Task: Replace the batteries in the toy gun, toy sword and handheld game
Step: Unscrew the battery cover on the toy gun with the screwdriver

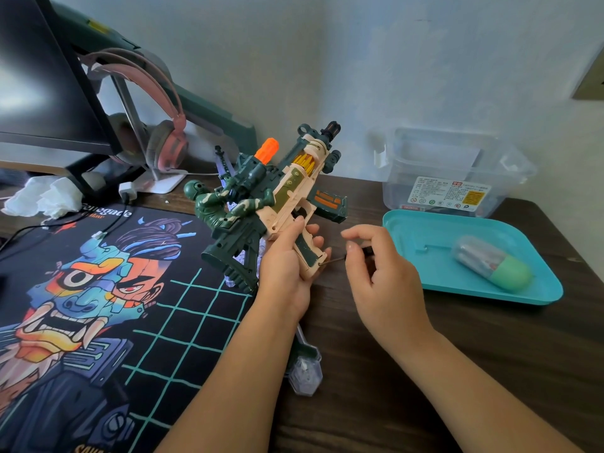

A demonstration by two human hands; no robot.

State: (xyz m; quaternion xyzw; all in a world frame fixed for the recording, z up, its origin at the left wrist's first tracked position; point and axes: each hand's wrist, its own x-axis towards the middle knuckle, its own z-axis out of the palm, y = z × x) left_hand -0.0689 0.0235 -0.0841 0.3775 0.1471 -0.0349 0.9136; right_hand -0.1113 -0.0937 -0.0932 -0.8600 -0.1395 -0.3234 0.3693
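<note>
Beige and dark green plastic, held up over the desk: is that the toy gun?

Yes. It is lifted off the dark wooden desk, tilted with the muzzle up and away toward the wall and the stock down toward the printed mouse mat.

Which hand has it?

The left hand grips it at the pistol grip. The thumb lies along the near side and the fingers curl round from behind, with their tips showing past the grip's far edge.

And the right hand?

It pinches the dark handle of a small screwdriver between thumb and forefinger; the other fingers are loosely curled. The thin shaft points left, and its tip meets the bottom end of the grip.

What sits beside the gun?

A green toy soldier with an orange-tipped launcher is just behind it. I cannot tell whether they touch.

To the right?

A teal tray lies on the desk with a capsule-shaped case in it, clear at one end and mint green at the other. A clear plastic box stands behind the tray, against the wall.

Anything under the arms?

A clear faceted plastic piece shows beneath the left forearm; what it is, I cannot tell. Pink headphones hang on a stand at the far left beside a monitor, with crumpled tissue below.
</note>
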